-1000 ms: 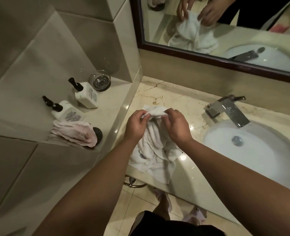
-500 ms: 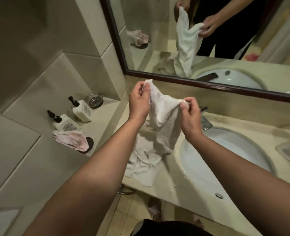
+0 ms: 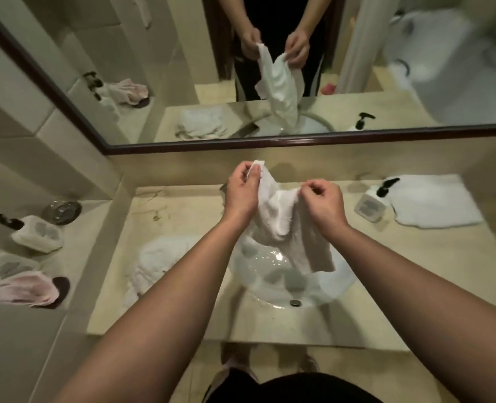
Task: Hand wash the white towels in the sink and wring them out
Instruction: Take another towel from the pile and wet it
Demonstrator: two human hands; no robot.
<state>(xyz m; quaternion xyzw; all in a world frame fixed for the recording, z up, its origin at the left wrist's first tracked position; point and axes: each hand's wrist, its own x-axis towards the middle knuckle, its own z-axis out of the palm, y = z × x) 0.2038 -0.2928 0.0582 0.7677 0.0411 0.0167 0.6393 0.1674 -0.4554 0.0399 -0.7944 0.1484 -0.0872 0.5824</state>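
Observation:
A white towel (image 3: 287, 225) hangs in the air above the round white sink (image 3: 322, 289). My left hand (image 3: 242, 193) pinches its upper left corner and my right hand (image 3: 324, 203) pinches the upper right edge, so the cloth sags between them and its lower end dangles over the basin. More white towels (image 3: 159, 263) lie in a heap on the counter left of the sink. The faucet is hidden behind my hands and the towel.
A folded white towel (image 3: 436, 203) and a pump bottle (image 3: 373, 203) sit on the counter (image 3: 386, 271) at the right. The left ledge holds two pump bottles (image 3: 37, 235), a glass dish (image 3: 62, 210) and a pink cloth (image 3: 23, 289). A mirror (image 3: 183, 68) spans the wall behind.
I lifted one towel off the heap on the left counter and carried it right over the sink, spreading it between both hands. The camera view swung right to face the basin.

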